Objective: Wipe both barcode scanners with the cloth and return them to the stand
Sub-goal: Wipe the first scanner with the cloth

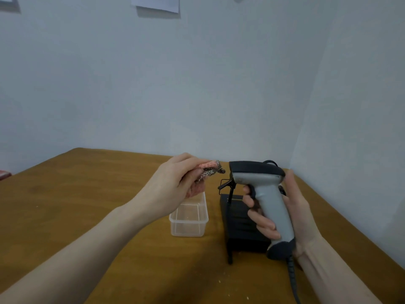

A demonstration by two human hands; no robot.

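Observation:
My right hand [293,207] grips the handle of a grey and black barcode scanner [266,194], held upright above the table with its black head pointing left. A coiled black cable [292,275] hangs from its base. My left hand [175,181] holds a bunched pink and checked cloth [210,170] just left of the scanner's nose, a small gap apart. Behind the scanner stands a black stand [241,224] with a thin black wire holder [225,185]. No second scanner is visible.
A clear, empty plastic container [189,222] sits on the brown wooden table [87,205] under my left hand, left of the stand. Pale walls meet in a corner behind and to the right. Papers hang high on the wall [155,4].

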